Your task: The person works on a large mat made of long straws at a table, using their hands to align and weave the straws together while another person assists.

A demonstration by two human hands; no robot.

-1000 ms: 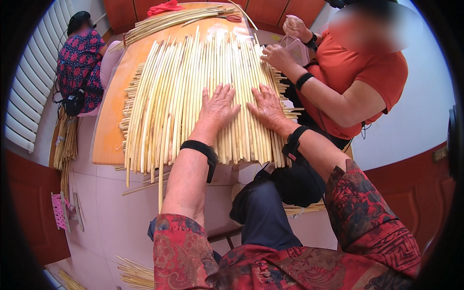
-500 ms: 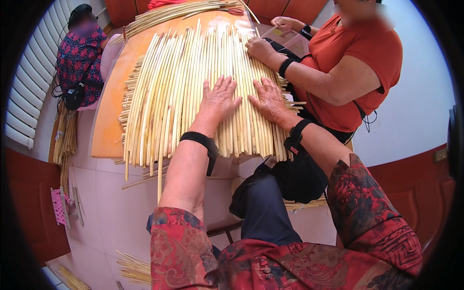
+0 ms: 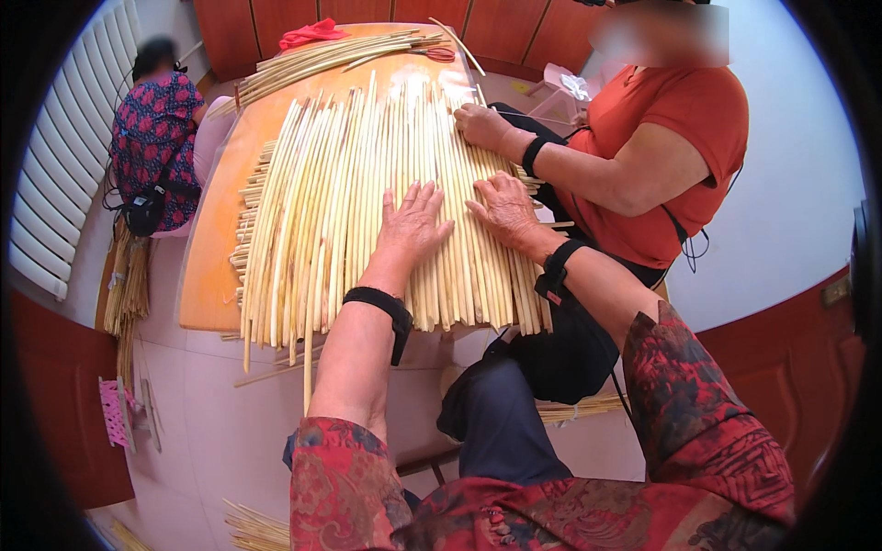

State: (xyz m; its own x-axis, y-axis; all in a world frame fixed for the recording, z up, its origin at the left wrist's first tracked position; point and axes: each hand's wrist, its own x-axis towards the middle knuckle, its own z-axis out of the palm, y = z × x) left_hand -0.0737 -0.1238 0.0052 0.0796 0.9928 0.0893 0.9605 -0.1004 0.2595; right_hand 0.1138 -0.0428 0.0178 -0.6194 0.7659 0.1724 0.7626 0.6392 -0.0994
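Observation:
A dense layer of long, pale, straight stalks [image 3: 326, 211] lies over more stalks set crosswise on the orange table [image 3: 207, 285]. My left hand [image 3: 412, 230] lies palm down on the middle of the layer, fingers spread and open. My right hand [image 3: 505, 211] rests palm down near its right side, fingers apart and slightly bent, gripping nothing. Just beyond it, a co-worker's hand [image 3: 482, 127] pinches at the far right part of the stalks, where a thin strand shows.
A co-worker in orange [image 3: 657, 165] sits at the right; another person [image 3: 156, 147] sits left beside a radiator [image 3: 64, 156]. Loose stalks [image 3: 322, 55], a red cloth [image 3: 308, 34] and red-handled scissors [image 3: 439, 55] lie at the back. Stalk bundles [image 3: 124, 285] stand at left. A pink stool [image 3: 556, 83] is behind.
The co-worker's nearer hand has moved left onto the stalks. My hands stay on the layer, with the right fingers a little more bent. The view has shifted slightly.

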